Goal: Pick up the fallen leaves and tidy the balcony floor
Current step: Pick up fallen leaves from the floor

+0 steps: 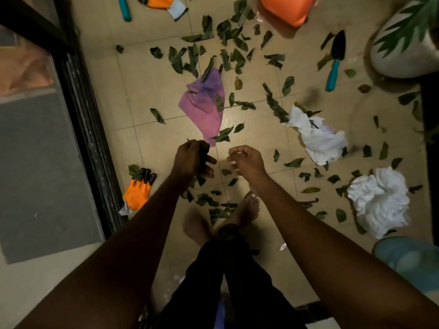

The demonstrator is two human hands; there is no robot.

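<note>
Several dark green fallen leaves (228, 41) lie scattered over the beige tiled balcony floor (152, 81), thickest at the far middle and around my feet. My left hand (192, 160) is held above the floor and grips a small bunch of dark leaves (203, 150) in its curled fingers. To its right, my right hand (247, 160) hovers with loosely curled fingers and holds nothing. More leaves (213, 203) lie just below both hands near my bare feet.
A purple cloth (204, 103) lies ahead. Crumpled white papers (318, 136) (380, 200) sit right. An orange glove (139, 188) lies by the black door track (88, 129). A trowel (335, 60), orange bucket (287, 8), white plant pot (401, 55) and blue container (411, 260) border the floor.
</note>
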